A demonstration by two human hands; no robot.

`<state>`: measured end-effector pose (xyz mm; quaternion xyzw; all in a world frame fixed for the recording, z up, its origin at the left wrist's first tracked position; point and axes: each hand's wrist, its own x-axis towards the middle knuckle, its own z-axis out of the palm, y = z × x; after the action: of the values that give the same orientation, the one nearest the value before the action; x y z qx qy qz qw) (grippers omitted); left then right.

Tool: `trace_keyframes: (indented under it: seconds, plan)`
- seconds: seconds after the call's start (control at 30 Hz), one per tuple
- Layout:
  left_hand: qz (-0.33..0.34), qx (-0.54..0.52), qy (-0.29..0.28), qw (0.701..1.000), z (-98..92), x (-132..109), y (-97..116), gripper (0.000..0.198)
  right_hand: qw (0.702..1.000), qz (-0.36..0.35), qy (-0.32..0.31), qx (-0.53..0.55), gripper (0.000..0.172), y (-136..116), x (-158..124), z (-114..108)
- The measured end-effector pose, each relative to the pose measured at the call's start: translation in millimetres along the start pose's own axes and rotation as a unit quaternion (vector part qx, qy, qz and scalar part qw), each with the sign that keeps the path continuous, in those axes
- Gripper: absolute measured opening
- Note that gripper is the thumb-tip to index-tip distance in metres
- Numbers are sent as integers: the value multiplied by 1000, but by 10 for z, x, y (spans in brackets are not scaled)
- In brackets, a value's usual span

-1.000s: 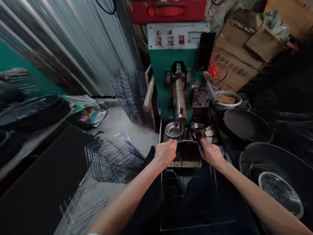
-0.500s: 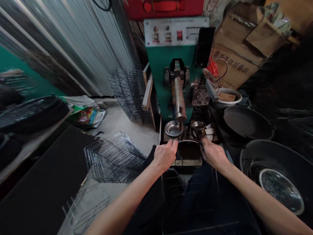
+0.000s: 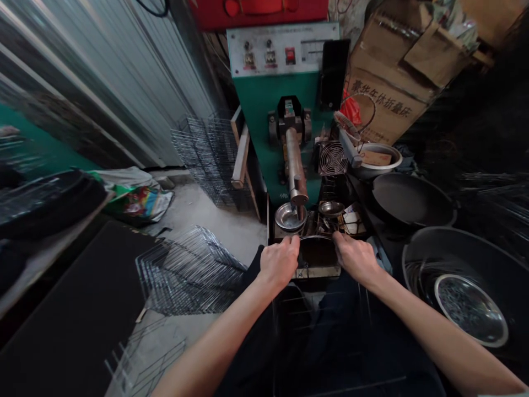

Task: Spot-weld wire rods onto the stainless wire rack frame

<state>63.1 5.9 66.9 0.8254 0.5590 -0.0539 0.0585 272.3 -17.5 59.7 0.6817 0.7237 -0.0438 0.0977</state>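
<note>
Both hands hold a thin metal wire rack (image 3: 316, 237) by its far end. Its wires run back toward me over my dark trousers, faint against the cloth. My left hand (image 3: 280, 258) is closed on the rack's left corner, thumb and fingers pressed together. On the right corner, my right hand (image 3: 355, 256) grips in the same way. Just beyond the hands is the green welding-type machine (image 3: 275, 99), its round metal arm (image 3: 295, 165) pointing down at me. A shallow metal bowl (image 3: 289, 216) sits under the arm's tip, with a smaller metal dish (image 3: 331, 208) to its right.
Stacked wire racks (image 3: 190, 273) stand on the floor at left, more (image 3: 210, 160) beside the machine. At right are a black basin (image 3: 467, 242) holding a metal bowl of small wire pieces (image 3: 471, 309), a dark round pan (image 3: 413, 198) and a cardboard box (image 3: 392, 94).
The view has shifted slightly, so the machine and basins appear further left. My right hand sits a little closer to the left one; both keep their grip on the wire rack.
</note>
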Motion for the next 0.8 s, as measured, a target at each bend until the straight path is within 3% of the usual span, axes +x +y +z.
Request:
trace_keyframes:
  seconds: [0.1, 0.2, 0.3, 0.4, 0.47, 0.6, 0.67, 0.73, 0.8]
  plan:
    - [-1, 11, 6, 1000, 50, 24, -31, 28, 999, 0, 10, 33, 29, 31, -15, 8]
    - [13, 13, 8, 1000, 92, 34, -122, 25, 986, -54, 104, 123, 23, 168, 21, 129]
    - [40, 13, 5, 999, 91, 17, -200, 28, 921, -178, 224, 265, 20, 342, 131, 299]
    - [49, 20, 11, 999, 49, -11, -207, 26, 868, -253, 261, 337, 24, 433, 256, 422]
    - [47, 30, 21, 998, 21, -26, -189, 25, 864, -261, 297, 312, 27, 419, 293, 456]
    - [62, 58, 81, 993, 24, -60, -175, 25, 884, -220, 375, 172, 26, 300, 203, 405]
    - [61, 71, 126, 988, 64, -73, -195, 22, 894, -212, 340, 199, 27, 289, 162, 363]
    - [43, 78, 150, 985, 128, -64, -234, 19, 903, -183, 262, 288, 33, 395, 211, 387]
    - [43, 89, 186, 978, 212, -29, -289, 18, 944, -52, 157, 285, 38, 658, 353, 527]
